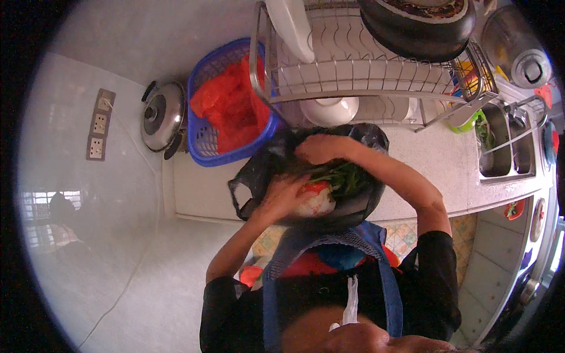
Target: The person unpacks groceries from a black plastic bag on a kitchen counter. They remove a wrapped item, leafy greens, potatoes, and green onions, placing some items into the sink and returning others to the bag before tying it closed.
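Observation:
A black plastic bag lies on the countertop right before me, its mouth spread. Inside it are leafy greens and, nearer to me, a whitish bundle with a red patch that I cannot name exactly. My left hand reaches into the bag at the bundle's left side; the fingers are blurred, and their grip on it does not show clearly. Bent across the top of the bag, my right hand is at its far inner side, fingers hidden and blurred.
Left of the bag stands a blue plastic basket holding a red plastic bag. A lidded metal pot is by the wall. Behind is a wire dish rack with a dark pot and a white bowl. A sink lies right.

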Motion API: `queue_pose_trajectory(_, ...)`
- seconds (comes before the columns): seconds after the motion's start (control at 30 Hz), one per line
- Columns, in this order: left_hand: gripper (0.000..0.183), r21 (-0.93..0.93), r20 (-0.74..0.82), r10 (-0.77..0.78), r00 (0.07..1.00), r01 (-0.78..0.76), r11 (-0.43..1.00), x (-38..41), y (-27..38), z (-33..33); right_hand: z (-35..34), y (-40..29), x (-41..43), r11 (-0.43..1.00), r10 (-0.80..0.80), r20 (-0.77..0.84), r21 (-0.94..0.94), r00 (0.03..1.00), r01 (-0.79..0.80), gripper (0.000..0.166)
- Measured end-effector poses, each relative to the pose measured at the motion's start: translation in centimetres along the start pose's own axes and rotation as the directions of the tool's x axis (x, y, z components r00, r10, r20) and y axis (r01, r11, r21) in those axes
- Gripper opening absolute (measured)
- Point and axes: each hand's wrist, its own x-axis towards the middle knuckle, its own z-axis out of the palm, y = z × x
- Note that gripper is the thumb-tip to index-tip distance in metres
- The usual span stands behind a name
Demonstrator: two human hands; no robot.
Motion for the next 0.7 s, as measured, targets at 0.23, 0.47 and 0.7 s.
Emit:
queue_pose_trajectory(0.23,0.041,-0.097,-0.124,-0.113,0.986,0.101,0.990,-0.4,-1.2,1.9,0.8,1.7,3.4,0.982,0.175,-0.237,-0.022,0.956,-0.186,0.028)
queue_pose_trajectory(0.47,0.033,-0.194,-0.111,-0.261,0.959,0.236,0.952,2.6,-5.4,3.9,-0.4,1.3,1.9,0.998,0.056,-0.506,0.008,0.861,-0.060,0.020)
queue_pose_trajectory(0.7,0.048,-0.057,0.033,0.011,0.999,-0.009,0.998,3.4,-5.8,2.4,-1.0,0.0,-0.4,0.992,0.124,-0.490,0.063,0.863,-0.107,0.022)
